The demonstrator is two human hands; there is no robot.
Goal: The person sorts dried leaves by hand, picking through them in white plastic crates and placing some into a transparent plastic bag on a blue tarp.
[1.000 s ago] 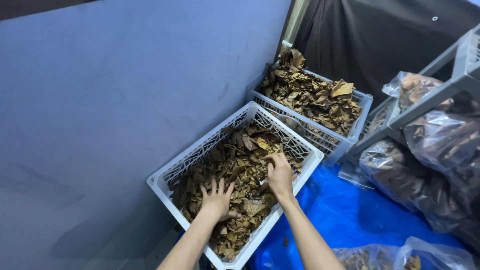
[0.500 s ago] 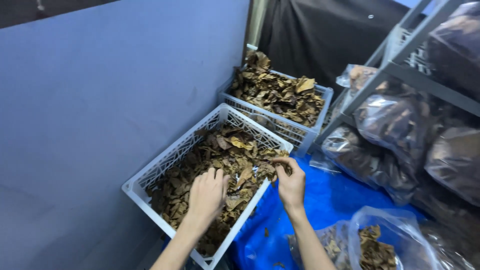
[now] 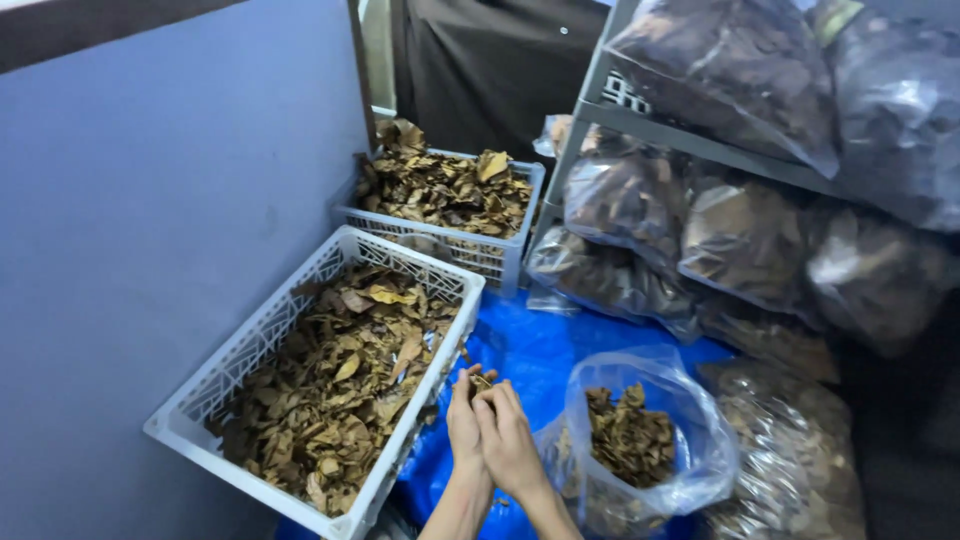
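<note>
Dried brown leaves point(image 3: 330, 390) fill a white lattice crate point(image 3: 205, 392) set against a grey-blue wall point(image 3: 150, 200); beside its near right rim a person brings both hands together over a blue tarp point(image 3: 530, 350) on the floor; the left hand point(image 3: 463, 420) and the right hand point(image 3: 507, 438) press side by side, fingers curled narrow around a small pinch of leaf fragments point(image 3: 479, 380) that shows at the fingertips, just apart from the crate's edge.

Judging by the pose, the work is sorting or moving leaf by the handful; a light, cupped grip seems wise, since the brittle pieces would likely crumble under pressure and spill onto the tarp; keeping the hands low and close to a container's mouth would limit scatter.

A second white crate point(image 3: 500, 255) stands farther back, touching the wall corner, heaped above its rim with larger, curled leaves point(image 3: 440, 185); to the right of the hands an open clear plastic bag point(image 3: 690, 420) sits on the tarp, partly filled with darker leaf pieces point(image 3: 625, 435); a grey metal shelf point(image 3: 650, 130) on the right carries more sealed clear bags point(image 3: 740, 230) packed with similar brown material, their contents blurred by the plastic; a black curtain point(image 3: 480, 70) hangs behind.
</note>
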